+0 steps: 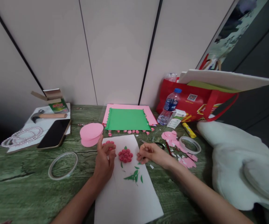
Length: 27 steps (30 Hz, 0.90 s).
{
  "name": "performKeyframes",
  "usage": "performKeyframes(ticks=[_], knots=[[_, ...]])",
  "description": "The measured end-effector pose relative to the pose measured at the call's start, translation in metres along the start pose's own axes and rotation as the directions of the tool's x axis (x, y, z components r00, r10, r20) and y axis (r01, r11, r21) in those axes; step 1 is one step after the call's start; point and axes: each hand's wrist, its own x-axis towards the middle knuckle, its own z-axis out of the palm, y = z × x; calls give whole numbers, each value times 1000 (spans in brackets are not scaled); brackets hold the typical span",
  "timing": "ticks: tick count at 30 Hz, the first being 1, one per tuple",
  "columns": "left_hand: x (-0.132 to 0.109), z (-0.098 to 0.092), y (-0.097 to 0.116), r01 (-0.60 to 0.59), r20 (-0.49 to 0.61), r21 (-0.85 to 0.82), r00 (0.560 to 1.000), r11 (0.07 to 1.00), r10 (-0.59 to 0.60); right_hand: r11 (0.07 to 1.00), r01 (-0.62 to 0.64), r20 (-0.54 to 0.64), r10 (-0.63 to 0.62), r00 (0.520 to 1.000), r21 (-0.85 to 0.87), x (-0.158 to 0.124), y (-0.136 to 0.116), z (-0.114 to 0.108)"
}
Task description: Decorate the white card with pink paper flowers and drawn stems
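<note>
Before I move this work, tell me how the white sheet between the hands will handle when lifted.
The white sheet looks thin, so it would probably bend when lifted. The small green pieces on it look loose, so tilting it might send them sliding off.

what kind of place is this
Probably a makeshift craft table, perhaps in a home. Cut pink paper scraps and a white sheet bearing a red flower-like cluster suggest crafts; the white plush item alongside hints at home.
</note>
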Motion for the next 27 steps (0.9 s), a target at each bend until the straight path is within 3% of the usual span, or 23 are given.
performKeyframes(ticks=[4, 7, 10, 15, 20, 23, 27], knots=[[1, 0, 1, -4, 11, 36, 1000, 999, 4, 993, -41, 37, 37, 999, 114, -13, 5, 12], [1, 1, 1, 2, 17, 38, 1000, 999, -3, 984, -69, -78, 82, 994, 166, -15, 5, 16], [0, 1, 1, 14, 0, 19, 1000, 1000, -14, 967, -176, -147, 205, 968, 185, -13, 3, 19], [-2, 1, -2, -3, 20, 21, 1000, 1000, 2, 891, -321, -105, 370, 923, 320, -15, -4, 26], [-3, 0, -3, 18, 35, 1, 999, 1000, -18, 748, -365, -46, 466, 884, 553, -19, -7, 32], [-3, 0, -3, 12, 35, -1, 999, 1000, -12, 737, -311, -85, 445, 892, 601, -22, -5, 36], [-3, 0, -4, 20, 16, -11, 1000, 1000, -20, 906, -44, -312, 191, 931, 421, -25, -1, 37]])
